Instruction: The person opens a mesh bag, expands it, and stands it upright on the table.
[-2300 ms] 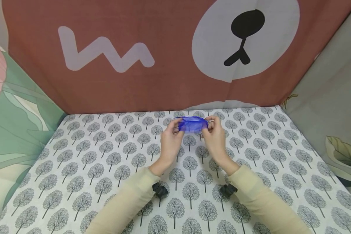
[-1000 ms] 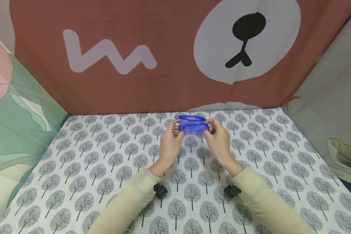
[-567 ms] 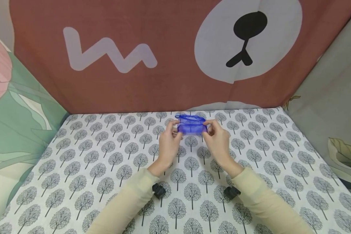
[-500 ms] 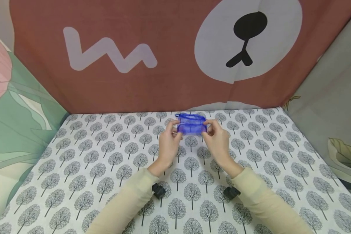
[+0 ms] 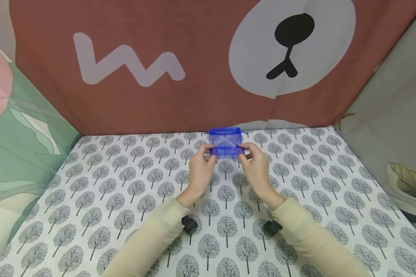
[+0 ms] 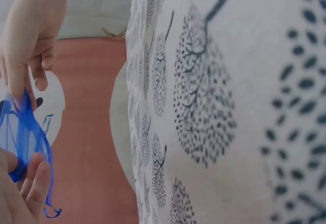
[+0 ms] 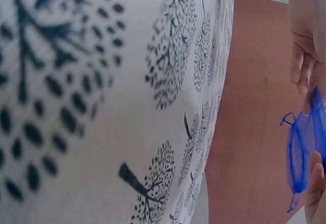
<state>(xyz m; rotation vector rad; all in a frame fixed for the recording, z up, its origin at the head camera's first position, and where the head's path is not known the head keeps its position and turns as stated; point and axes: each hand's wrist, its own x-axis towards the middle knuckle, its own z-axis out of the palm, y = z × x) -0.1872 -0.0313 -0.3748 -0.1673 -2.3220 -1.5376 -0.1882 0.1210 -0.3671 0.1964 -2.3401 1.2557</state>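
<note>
Fabric-walled booth [image 5: 208, 111] — red-brown cartoon backdrop [image 5: 201, 65], leaf-print side hangings [image 5: 31, 127], tree-print tablecloth [image 5: 225, 215]

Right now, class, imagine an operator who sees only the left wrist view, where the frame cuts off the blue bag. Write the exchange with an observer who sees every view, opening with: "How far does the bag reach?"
Observer: In the head view, the blue bag spans the gap from the left hand to the right hand.
Operator: Where does its drawstring edge show there?
Observer: Beyond the fingers, on the side away from the person.
Operator: What clothing shows?
Observer: Cream sleeves, one behind each hand.
</note>
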